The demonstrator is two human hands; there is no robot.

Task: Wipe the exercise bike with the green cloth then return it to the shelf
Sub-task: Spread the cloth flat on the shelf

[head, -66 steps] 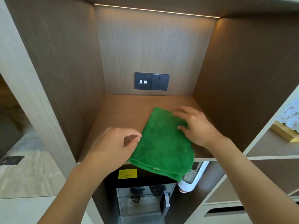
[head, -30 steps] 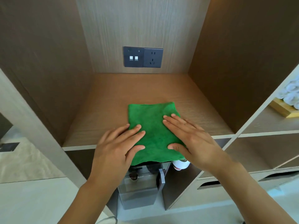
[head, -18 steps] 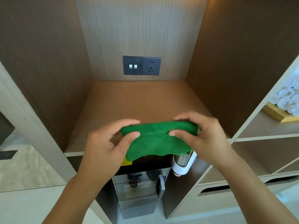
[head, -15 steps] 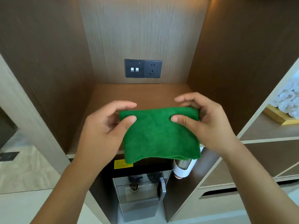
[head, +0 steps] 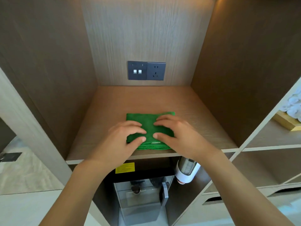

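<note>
The green cloth (head: 149, 121) lies folded into a small rectangle on the wooden shelf (head: 195, 108), close to its front edge. My left hand (head: 120, 141) rests palm down on the cloth's left half. My right hand (head: 180, 136) rests on its right half. On both hands the fingertips and thumbs press onto the top of the fabric, with the fingers slightly curled and apart. The cloth's near corners are hidden under my hands. No exercise bike is in view.
A dark switch and socket panel (head: 146, 70) sits on the back wall of the alcove. Below the shelf stand a water dispenser (head: 141, 193) and a cup holder (head: 186, 172). Rolled white towels (head: 293, 108) on a gold tray (head: 286, 123) fill the right-hand shelf.
Half a second ago both hands held the cloth up by its top edge in front of the shelf. The cloth now lies folded on the shelf with my hands flat on it.
</note>
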